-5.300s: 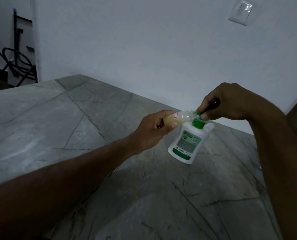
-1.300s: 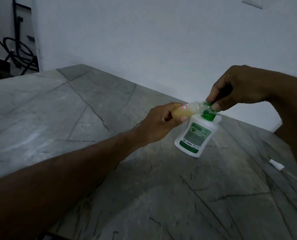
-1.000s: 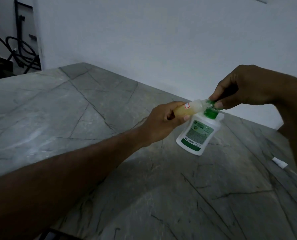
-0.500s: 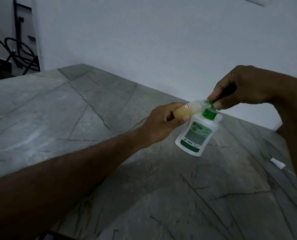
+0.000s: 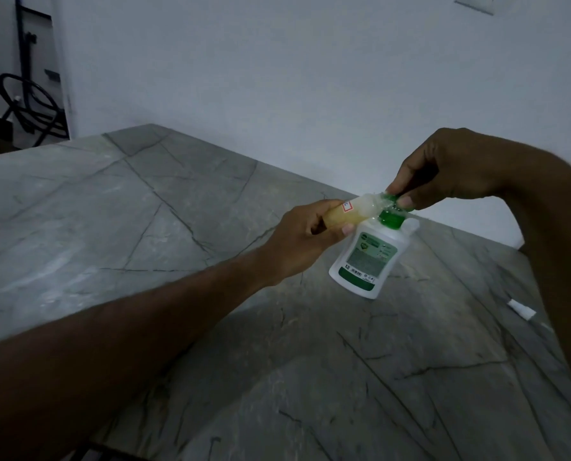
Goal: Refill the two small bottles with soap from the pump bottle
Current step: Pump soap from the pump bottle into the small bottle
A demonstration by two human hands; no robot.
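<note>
Around the small bottle point(image 5: 452, 214) my left hand point(image 5: 305, 241) curls tight, holding it sideways, mouth against the green pump point(image 5: 398, 202). My right hand point(image 5: 453, 171) pinches that pump top from above. I should press slowly and keep the mouth right at the spout so no soap drips. Yellow soap shows through the clear, soft plastic. Below stands the white pump bottle point(image 5: 369, 257), smooth and rounded, on the gray cracked-looking stone table point(image 5: 144, 227).

Dim, bluish scene; a brighter pool of light is seen on the tabletop point(image 5: 310, 311) around the pump bottle point(image 5: 367, 257). Forearms are rendered dark and softly blurred; edges are bowed by wide-angle distortion.
</note>
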